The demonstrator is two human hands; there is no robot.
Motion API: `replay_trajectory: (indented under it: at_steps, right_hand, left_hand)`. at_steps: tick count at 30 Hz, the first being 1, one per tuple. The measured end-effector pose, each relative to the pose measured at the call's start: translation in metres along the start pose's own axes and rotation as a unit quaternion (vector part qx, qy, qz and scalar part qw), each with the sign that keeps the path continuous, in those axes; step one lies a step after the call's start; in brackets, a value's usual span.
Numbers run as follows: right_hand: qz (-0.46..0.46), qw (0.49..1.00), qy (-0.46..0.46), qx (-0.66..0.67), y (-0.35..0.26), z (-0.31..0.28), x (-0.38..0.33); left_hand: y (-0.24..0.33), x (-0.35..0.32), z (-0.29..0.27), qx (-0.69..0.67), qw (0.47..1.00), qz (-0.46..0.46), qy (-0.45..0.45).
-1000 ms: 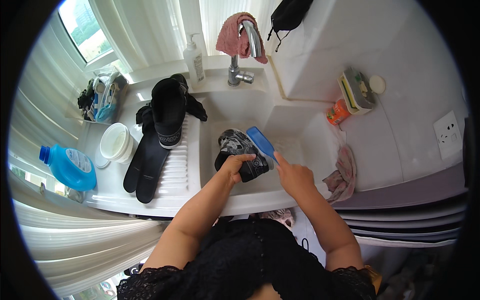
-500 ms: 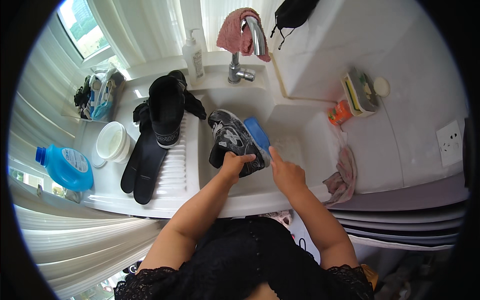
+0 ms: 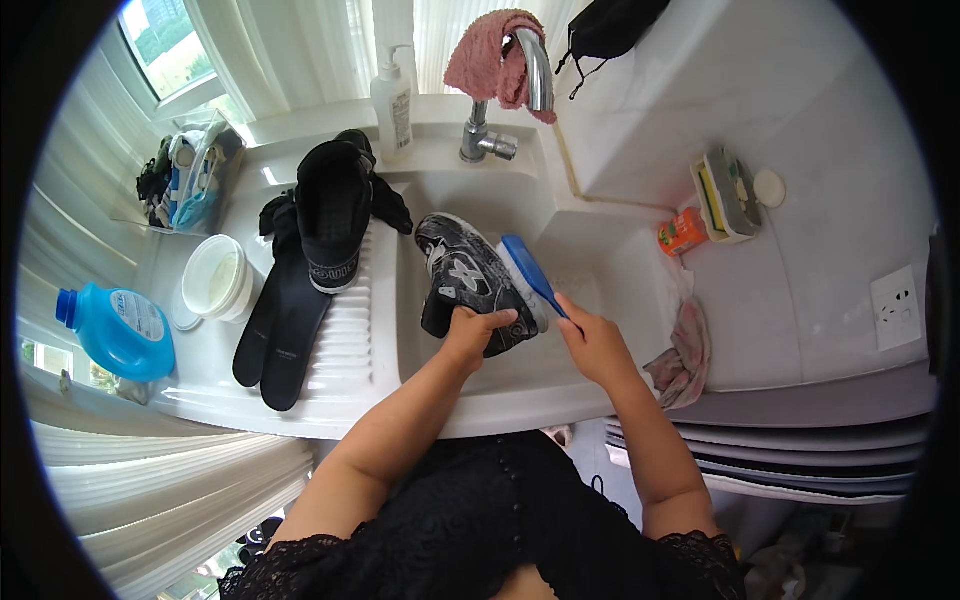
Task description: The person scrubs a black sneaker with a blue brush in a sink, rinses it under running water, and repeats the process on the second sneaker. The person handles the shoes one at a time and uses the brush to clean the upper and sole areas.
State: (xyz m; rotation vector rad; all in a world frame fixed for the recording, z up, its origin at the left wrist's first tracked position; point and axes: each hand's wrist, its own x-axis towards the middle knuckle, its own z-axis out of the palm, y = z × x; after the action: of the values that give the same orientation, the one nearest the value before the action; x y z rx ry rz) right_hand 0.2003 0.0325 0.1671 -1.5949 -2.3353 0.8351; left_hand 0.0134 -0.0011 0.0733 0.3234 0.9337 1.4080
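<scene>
Left of the grip, a second black shoe (image 3: 335,215) and two insoles (image 3: 280,335) lie on the ribbed drainboard (image 3: 350,340). Farther left sits a blue detergent bottle (image 3: 115,330). Beyond, a pink cloth (image 3: 490,55) drapes the faucet (image 3: 520,95).

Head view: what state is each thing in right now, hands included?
Left hand: gripping the black shoe, tilted over the sink.
Right hand: holding the blue brush against the shoe.
Tap: no water visible, pink cloth draped over it.
Second shoe: lying on the drainboard.
Insoles: removed, lying flat.
</scene>
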Motion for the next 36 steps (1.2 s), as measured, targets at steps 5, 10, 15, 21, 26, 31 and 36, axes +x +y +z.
replay_trajectory:
  at_steps: [5, 10, 15, 21, 26, 31, 36]
  right_hand:
    - [0.017, 0.999, -0.031, -0.019, 0.017, -0.038, -0.052]
    - [-0.005, 0.999, -0.016, -0.052, -0.006, -0.027, -0.01]
    - [-0.051, 0.993, 0.016, -0.106, -0.009, -0.004, -0.003]
    - [-0.062, 0.983, 0.012, -0.17, 0.036, -0.019, -0.088]
    - [-0.112, 0.975, 0.096, -0.163, 0.003, -0.003, -0.044]
    - [-0.138, 0.971, 0.14, -0.136, 0.004, 0.015, -0.03]
    - [-0.078, 0.981, 0.161, -0.069, 0.045, 0.003, -0.056]
  left_hand:
    - [-0.005, 0.001, -0.003, -0.019, 0.999, 0.028, 0.022]
    - [-0.014, 0.001, 0.003, 0.021, 0.997, 0.08, 0.008]
    - [-0.002, 0.001, -0.001, -0.032, 0.999, 0.015, 0.018]
    - [0.008, -0.001, 0.0, -0.127, 0.991, -0.008, 0.035]
    - [0.004, 0.006, 0.01, -0.186, 0.981, -0.048, 0.0]
    - [0.037, 0.026, 0.008, -0.287, 0.948, -0.121, 0.068]
    - [0.048, 0.036, 0.003, -0.357, 0.929, -0.067, 0.073]
